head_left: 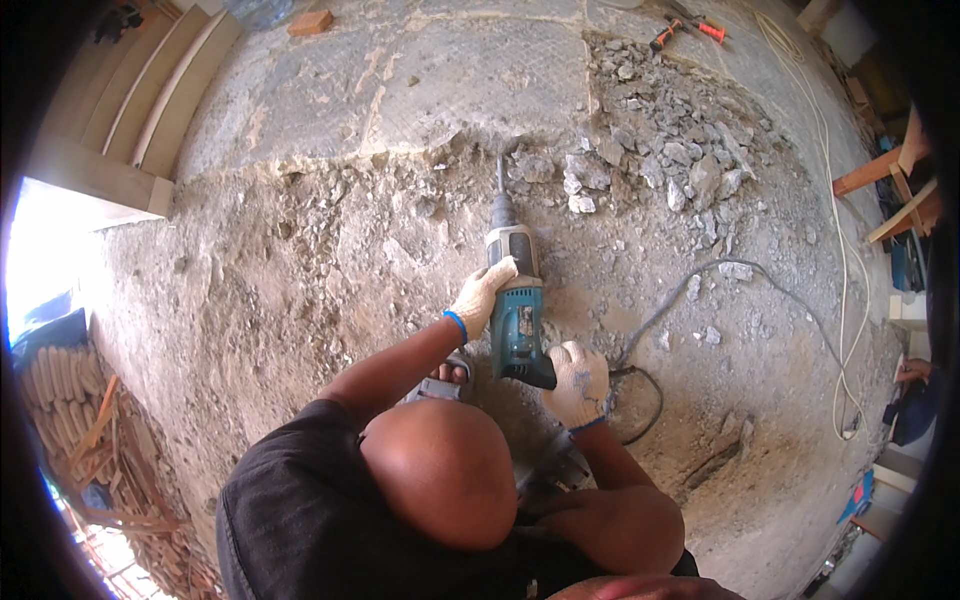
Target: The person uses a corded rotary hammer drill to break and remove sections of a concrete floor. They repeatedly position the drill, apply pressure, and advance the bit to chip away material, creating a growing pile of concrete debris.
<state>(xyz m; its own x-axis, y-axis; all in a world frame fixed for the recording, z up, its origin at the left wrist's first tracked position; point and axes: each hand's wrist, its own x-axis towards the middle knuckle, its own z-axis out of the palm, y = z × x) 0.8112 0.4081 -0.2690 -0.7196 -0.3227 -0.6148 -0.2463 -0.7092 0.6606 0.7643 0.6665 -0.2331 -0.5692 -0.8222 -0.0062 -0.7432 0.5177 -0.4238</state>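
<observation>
A teal and black rotary hammer [519,320] lies lengthwise ahead of me, its chisel bit [501,176] directed at the broken edge of the concrete slab [480,85]. My left hand [484,296], in a white knitted glove with a blue cuff, grips the front of the tool's body. My right hand [577,385], gloved too, is closed around the rear handle. Whether a finger presses the trigger is hidden. The bit's tip meets the rubble at the slab edge; how deep it sits I cannot tell. My knee and sandalled foot show close below the tool.
Broken concrete chunks [690,165] are heaped at the far right. A dark power cord [690,280] loops to the right, near a pale cable [828,190]. Orange-handled tools [668,36] and a brick [310,22] lie farther off. Wooden steps [150,95] stand left; another person's hand [912,370] shows right.
</observation>
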